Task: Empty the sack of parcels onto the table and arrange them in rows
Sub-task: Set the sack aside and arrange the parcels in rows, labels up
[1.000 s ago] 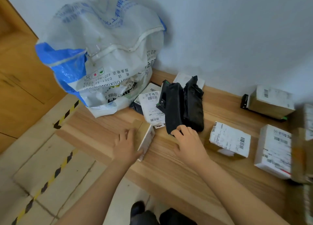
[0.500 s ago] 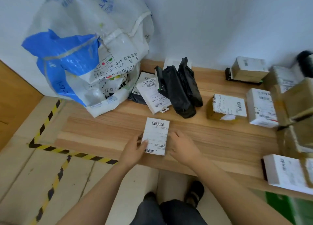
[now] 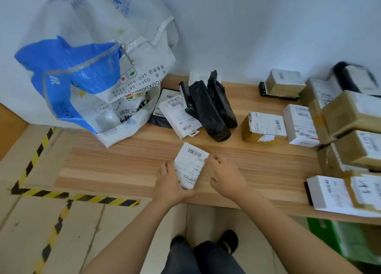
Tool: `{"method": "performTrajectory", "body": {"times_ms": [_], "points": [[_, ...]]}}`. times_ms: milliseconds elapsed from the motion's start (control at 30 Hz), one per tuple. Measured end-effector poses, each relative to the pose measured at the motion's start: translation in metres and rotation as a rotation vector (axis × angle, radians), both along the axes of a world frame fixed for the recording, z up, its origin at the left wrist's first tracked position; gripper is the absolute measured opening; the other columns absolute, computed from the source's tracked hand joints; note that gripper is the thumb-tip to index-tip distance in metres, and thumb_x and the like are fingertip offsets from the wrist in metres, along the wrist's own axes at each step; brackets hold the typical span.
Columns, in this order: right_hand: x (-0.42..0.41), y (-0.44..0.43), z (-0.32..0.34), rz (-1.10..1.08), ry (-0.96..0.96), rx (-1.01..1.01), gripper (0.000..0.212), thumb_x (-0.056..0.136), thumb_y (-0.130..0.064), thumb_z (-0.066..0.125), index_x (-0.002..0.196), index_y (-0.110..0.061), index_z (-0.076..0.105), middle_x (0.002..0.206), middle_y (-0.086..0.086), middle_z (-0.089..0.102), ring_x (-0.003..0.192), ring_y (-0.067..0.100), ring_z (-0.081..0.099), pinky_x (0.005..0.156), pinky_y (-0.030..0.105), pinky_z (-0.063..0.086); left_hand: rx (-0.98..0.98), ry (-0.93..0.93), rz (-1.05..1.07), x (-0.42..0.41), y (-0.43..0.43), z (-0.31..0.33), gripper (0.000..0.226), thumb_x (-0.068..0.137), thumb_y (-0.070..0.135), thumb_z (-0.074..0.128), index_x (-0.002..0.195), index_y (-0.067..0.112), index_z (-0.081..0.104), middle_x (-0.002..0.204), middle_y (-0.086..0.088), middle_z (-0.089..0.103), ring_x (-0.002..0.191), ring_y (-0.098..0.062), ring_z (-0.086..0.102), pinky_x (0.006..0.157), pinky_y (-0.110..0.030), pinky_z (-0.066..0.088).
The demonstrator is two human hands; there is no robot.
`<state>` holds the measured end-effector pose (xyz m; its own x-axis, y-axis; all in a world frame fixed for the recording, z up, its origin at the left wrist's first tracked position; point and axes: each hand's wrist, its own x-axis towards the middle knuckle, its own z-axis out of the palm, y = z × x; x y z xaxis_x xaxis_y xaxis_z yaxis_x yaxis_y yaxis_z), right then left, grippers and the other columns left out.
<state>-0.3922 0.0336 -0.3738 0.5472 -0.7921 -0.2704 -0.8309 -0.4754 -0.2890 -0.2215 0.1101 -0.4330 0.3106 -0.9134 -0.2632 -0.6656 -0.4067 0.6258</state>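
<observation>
A small white-labelled parcel (image 3: 190, 164) lies near the front edge of the wooden table (image 3: 123, 166). My left hand (image 3: 172, 184) grips its near left corner, fingers curled round the edge. My right hand (image 3: 225, 175) rests beside its right edge, fingertips touching the parcel's upper right side. The white and blue woven sack (image 3: 97, 82) slumps against the wall at the table's back left. In front of the sack's mouth lie flat white parcels (image 3: 178, 114) and two black bagged parcels (image 3: 210, 108).
Cardboard and white boxes (image 3: 263, 126) stand in rows along the right side, reaching the front right corner (image 3: 327, 191). A green crate (image 3: 346, 238) sits under the table at right. Yellow-black floor tape (image 3: 82, 197) marks the tiled floor at left.
The parcel was stood on edge under my left hand, then laid label-up near the front edge. My right hand left the black parcels and came to it. The view shifted right.
</observation>
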Motion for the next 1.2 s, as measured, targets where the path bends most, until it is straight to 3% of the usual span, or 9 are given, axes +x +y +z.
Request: {"method": "performTrajectory", "body": {"times_ms": [67,167,233,300,533,667,800,1067,1200], "points": [[-0.003,-0.001,0.005,0.074,0.018,-0.033,0.072,0.084,-0.013,0.057,0.148,-0.028,0.026,0.151,0.003,0.025,0.134,0.027,0.032,0.109,0.035,0.029,-0.091,0.022,-0.154,0.007,0.002,0.001,0.095,0.048,0.049,0.077,0.129,0.023,0.035,0.115,0.008,0.034,0.109,-0.016,0.039,0.080,-0.029,0.042],[-0.007,-0.001,0.007,0.223,0.138,0.018,0.090,0.085,-0.035,0.064,0.153,-0.030,0.006,0.161,0.006,0.003,0.147,0.031,0.005,0.118,0.045,0.010,-0.120,0.061,-0.409,0.012,0.000,0.013,0.107,0.048,0.046,0.076,0.143,0.030,0.028,0.127,0.016,0.032,0.116,-0.006,0.037,0.088,-0.027,0.046],[-0.013,-0.002,0.003,0.283,0.174,0.006,0.097,0.081,-0.052,0.065,0.153,-0.027,0.006,0.159,0.008,0.011,0.146,0.031,0.007,0.118,0.046,0.010,-0.135,0.043,-0.533,0.010,-0.004,0.020,0.111,0.049,0.045,0.076,0.147,0.028,0.025,0.131,0.017,0.030,0.121,-0.004,0.034,0.094,-0.028,0.045],[-0.019,-0.004,0.001,0.283,0.147,-0.037,0.098,0.077,-0.057,0.067,0.152,-0.023,0.014,0.151,0.007,0.025,0.138,0.031,0.022,0.114,0.044,0.017,-0.141,0.033,-0.575,0.007,-0.009,0.024,0.112,0.051,0.045,0.076,0.148,0.028,0.023,0.134,0.017,0.029,0.125,-0.003,0.030,0.099,-0.029,0.043],[-0.060,-0.015,0.011,0.155,0.088,-0.084,0.096,0.073,-0.051,0.073,0.148,-0.022,0.020,0.142,0.000,0.032,0.130,0.023,0.028,0.111,0.036,0.023,-0.141,0.018,-0.651,-0.030,-0.035,0.031,0.113,0.061,0.040,0.075,0.152,0.030,0.010,0.149,0.018,0.014,0.136,-0.003,0.020,0.105,-0.032,0.040],[-0.099,-0.024,0.015,0.052,0.115,-0.130,0.096,0.070,-0.034,0.078,0.146,-0.022,0.021,0.143,0.000,0.031,0.133,0.023,0.026,0.114,0.035,0.023,-0.168,0.017,-0.671,-0.067,-0.056,0.034,0.113,0.067,0.035,0.079,0.153,0.026,0.007,0.154,0.012,0.009,0.140,-0.008,0.014,0.112,-0.033,0.031],[-0.145,-0.039,0.024,-0.041,0.099,-0.131,0.099,0.070,-0.034,0.078,0.148,-0.020,0.019,0.144,-0.001,0.029,0.134,0.022,0.024,0.111,0.034,0.022,-0.216,0.002,-0.655,-0.108,-0.080,0.040,0.114,0.069,0.036,0.079,0.154,0.020,0.006,0.156,0.014,0.002,0.142,-0.009,0.018,0.108,-0.027,0.036],[-0.240,-0.091,0.023,-0.153,0.099,-0.200,0.092,0.075,-0.033,0.074,0.149,-0.023,0.020,0.148,0.000,0.028,0.139,0.023,0.020,0.115,0.038,0.015,-0.202,-0.004,-0.661,-0.209,-0.138,0.053,0.108,0.076,0.033,0.077,0.154,0.017,0.003,0.158,0.006,0.008,0.138,-0.010,0.028,0.096,-0.020,0.039],[-0.281,-0.122,0.010,-0.162,0.106,-0.188,0.095,0.072,-0.034,0.075,0.149,-0.023,0.021,0.147,0.000,0.028,0.138,0.022,0.021,0.116,0.039,0.016,-0.143,0.002,-0.643,-0.256,-0.167,0.046,0.107,0.077,0.029,0.076,0.153,0.013,0.002,0.158,0.002,0.007,0.143,-0.013,0.020,0.102,-0.021,0.034]]}}
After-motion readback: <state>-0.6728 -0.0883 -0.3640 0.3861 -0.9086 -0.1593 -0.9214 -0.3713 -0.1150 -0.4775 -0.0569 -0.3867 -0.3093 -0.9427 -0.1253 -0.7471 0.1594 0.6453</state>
